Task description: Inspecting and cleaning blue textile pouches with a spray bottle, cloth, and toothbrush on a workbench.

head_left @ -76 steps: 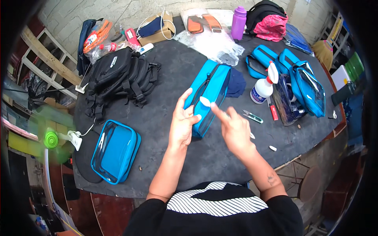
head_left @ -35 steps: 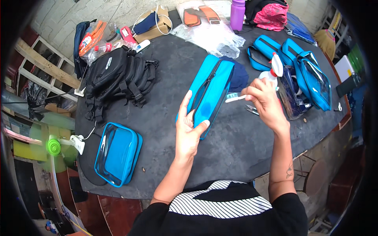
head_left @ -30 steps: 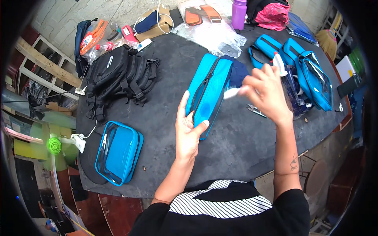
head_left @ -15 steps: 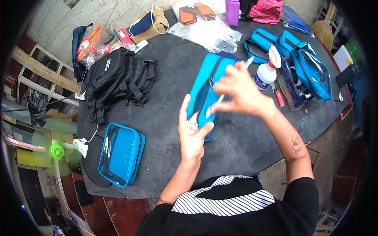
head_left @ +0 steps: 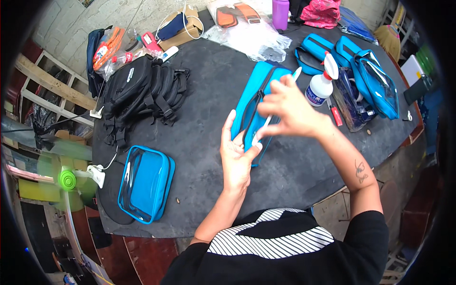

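Note:
A bright blue pouch with a black zipper is tilted up over the middle of the table. My left hand grips its near end, with the thumb on the zipper side and the fingers behind. The zipper is partly undone near that hand. My right hand is over the pouch, fingers curled around a slim white pen-like stick. One end of the stick sticks out above the knuckles, while the other points down at the pouch by my left thumb. Its exact kind cannot be made out.
A clear-fronted blue case lies at the near left, below a black backpack. To the right stand a white spray bottle, a red marker-like item and more blue pouches. A green fan spins beside the left edge.
Both hands and the pouch have shifted slightly to the right. The right hand keeps its hold on the white stick near the pouch's zipper.

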Action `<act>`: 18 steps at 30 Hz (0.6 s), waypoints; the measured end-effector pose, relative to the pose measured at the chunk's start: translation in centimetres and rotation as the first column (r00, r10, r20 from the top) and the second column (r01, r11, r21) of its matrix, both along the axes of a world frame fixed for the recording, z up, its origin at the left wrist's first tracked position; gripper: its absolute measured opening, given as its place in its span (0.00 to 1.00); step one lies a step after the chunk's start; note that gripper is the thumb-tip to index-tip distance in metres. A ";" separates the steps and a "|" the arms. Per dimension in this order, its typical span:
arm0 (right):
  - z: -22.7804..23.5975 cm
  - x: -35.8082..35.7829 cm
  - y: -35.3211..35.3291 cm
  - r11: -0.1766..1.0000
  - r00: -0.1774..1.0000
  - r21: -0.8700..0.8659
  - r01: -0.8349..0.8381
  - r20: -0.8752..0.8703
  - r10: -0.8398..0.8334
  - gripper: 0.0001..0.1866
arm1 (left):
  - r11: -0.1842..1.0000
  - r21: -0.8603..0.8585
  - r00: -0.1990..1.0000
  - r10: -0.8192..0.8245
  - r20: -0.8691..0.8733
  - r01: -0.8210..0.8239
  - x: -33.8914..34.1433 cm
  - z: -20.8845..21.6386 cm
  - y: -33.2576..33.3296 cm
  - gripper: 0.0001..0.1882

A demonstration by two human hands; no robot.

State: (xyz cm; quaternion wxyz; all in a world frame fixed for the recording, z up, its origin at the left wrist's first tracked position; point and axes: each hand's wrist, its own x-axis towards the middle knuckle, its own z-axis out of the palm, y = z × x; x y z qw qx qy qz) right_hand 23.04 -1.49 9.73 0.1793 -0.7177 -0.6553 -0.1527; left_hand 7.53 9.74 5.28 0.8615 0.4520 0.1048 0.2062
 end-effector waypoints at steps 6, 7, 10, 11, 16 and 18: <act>-0.1 -0.3 0.2 1.000 1.000 -0.008 -0.018 -0.016 0.018 0.24 | 1.000 0.025 1.000 -0.015 -0.023 0.016 0.2 -0.3 -0.2 0.47; 0.3 0.5 -0.1 0.999 0.999 0.047 0.008 -0.049 -0.006 0.24 | 1.000 0.007 1.000 0.008 0.021 -0.008 0.7 -0.2 -0.3 0.46; 0.1 0.5 -0.1 0.997 0.999 0.067 0.049 -0.017 -0.048 0.24 | 0.999 0.049 0.999 -0.019 0.026 0.018 0.4 -0.3 0.1 0.44; -0.2 -0.3 0.2 0.999 0.998 0.032 0.007 0.055 -0.009 0.24 | 0.999 0.048 1.000 -0.023 0.005 0.023 0.3 -0.3 -0.1 0.44; 0.7 1.2 -0.2 0.989 0.989 0.022 0.146 0.013 -0.146 0.23 | 0.999 0.043 1.000 -0.011 0.005 0.011 0.1 -0.4 -0.2 0.44; 0.1 -0.4 0.0 1.000 1.000 -0.010 -0.011 0.015 0.011 0.24 | 0.999 0.030 0.999 -0.025 -0.028 0.026 0.2 -0.2 -0.3 0.44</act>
